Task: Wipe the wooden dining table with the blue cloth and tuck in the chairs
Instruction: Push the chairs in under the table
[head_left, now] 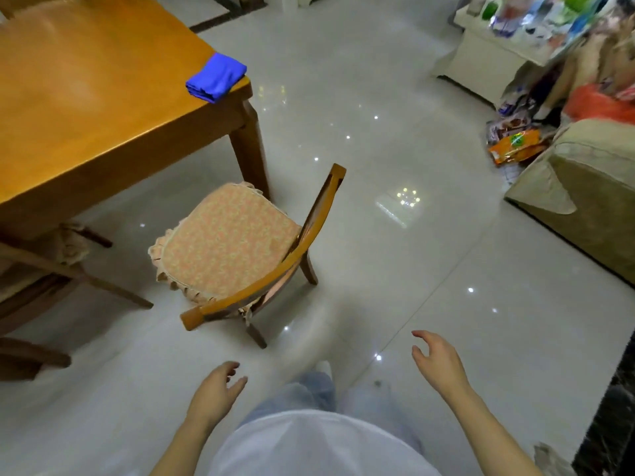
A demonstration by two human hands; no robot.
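The wooden dining table (86,108) fills the upper left. A folded blue cloth (216,78) lies on its near right corner, partly over the edge. A wooden chair (275,269) with a peach floral cushion stands pulled out from the table's corner, its curved backrest toward me. Another chair (51,269) sits mostly under the table at the left. My left hand (216,393) hangs low in front of me, fingers relaxed, holding nothing, short of the chair's backrest. To the right of that chair, my right hand (439,362) is raised with loosely spread fingers, also holding nothing.
Glossy pale floor tiles (395,201) spread between me and the table. A beige sofa (584,194) stands at the right, with snack bags (515,146) on the floor beside it. A white cabinet (481,60) loaded with clutter is at the upper right.
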